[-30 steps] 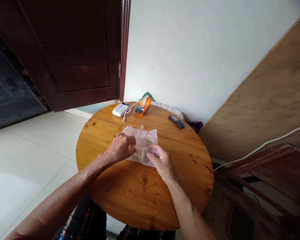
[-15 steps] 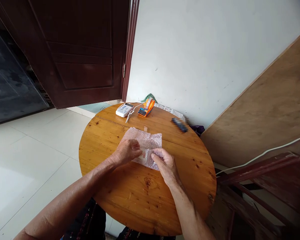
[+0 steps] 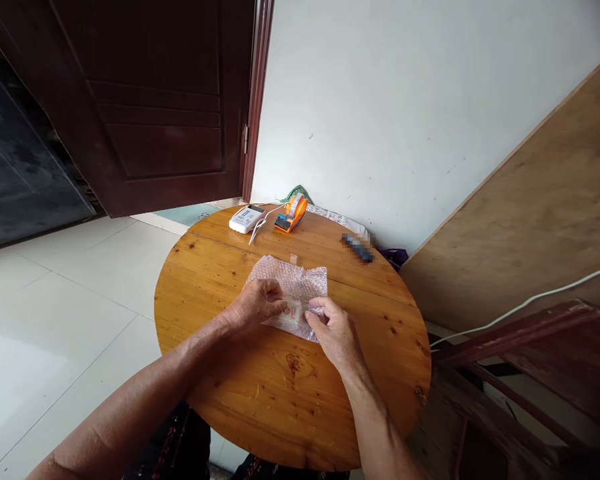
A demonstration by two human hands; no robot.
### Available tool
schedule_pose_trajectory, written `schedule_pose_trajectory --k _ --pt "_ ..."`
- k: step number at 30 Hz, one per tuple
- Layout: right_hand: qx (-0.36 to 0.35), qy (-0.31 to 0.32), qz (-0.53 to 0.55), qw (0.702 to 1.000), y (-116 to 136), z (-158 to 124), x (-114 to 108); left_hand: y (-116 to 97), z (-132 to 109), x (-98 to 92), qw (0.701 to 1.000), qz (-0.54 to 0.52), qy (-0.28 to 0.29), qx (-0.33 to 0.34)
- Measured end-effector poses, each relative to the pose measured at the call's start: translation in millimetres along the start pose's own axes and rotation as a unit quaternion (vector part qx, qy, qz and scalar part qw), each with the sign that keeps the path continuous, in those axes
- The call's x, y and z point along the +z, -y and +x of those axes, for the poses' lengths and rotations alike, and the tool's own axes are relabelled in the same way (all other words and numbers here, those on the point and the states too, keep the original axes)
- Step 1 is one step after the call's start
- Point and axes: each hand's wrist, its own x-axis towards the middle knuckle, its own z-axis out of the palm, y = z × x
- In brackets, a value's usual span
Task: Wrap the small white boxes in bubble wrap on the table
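A sheet of pinkish clear bubble wrap [image 3: 305, 281] lies on the round wooden table [image 3: 260, 393]. Under its near part, folded over, shows a small pale item with red marks [image 3: 293, 311]; its kind is not clear. My left hand [image 3: 257, 303] pinches the wrap's left side, thumb and fingers together. On the right, the thumb and forefinger of my right hand [image 3: 333, 328] close on the wrap's near right edge. A short strip of tape [image 3: 293, 259] sticks out past the wrap's far edge.
Toward the back stand a white handheld device [image 3: 247, 219] with a white cable [image 3: 258, 228] and an orange tape dispenser [image 3: 291, 215]. A dark, pixelated object [image 3: 357, 247] lies at the back right. Beyond are a white wall [image 3: 380, 100] and a dark red door [image 3: 170, 100].
Both hands stay on the bubble wrap with only slight finger shifts. A little more of the red-marked item shows between them. The whole view has shifted slightly.
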Motion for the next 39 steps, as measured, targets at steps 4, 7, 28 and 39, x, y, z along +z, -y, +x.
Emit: schedule_pose_trajectory --k 4,7,28,39 --pt "-0.146 -0.108 -0.098 0.979 15 -9 -4 1 1 1.8 1.000 0.010 -0.012 0.005" --pt "-0.268 -0.137 -0.188 0.935 29 -18 -3 2 3 4.5 1.000 0.013 -0.019 0.002" --pt "-0.314 0.036 -0.414 0.854 60 -20 6 24 -37 -46.3 0.972 0.156 -0.141 -0.108" --pt "-0.319 0.132 -0.451 0.823 87 -4 -3 17 -37 -26.8 0.966 -0.140 -0.071 -0.204"
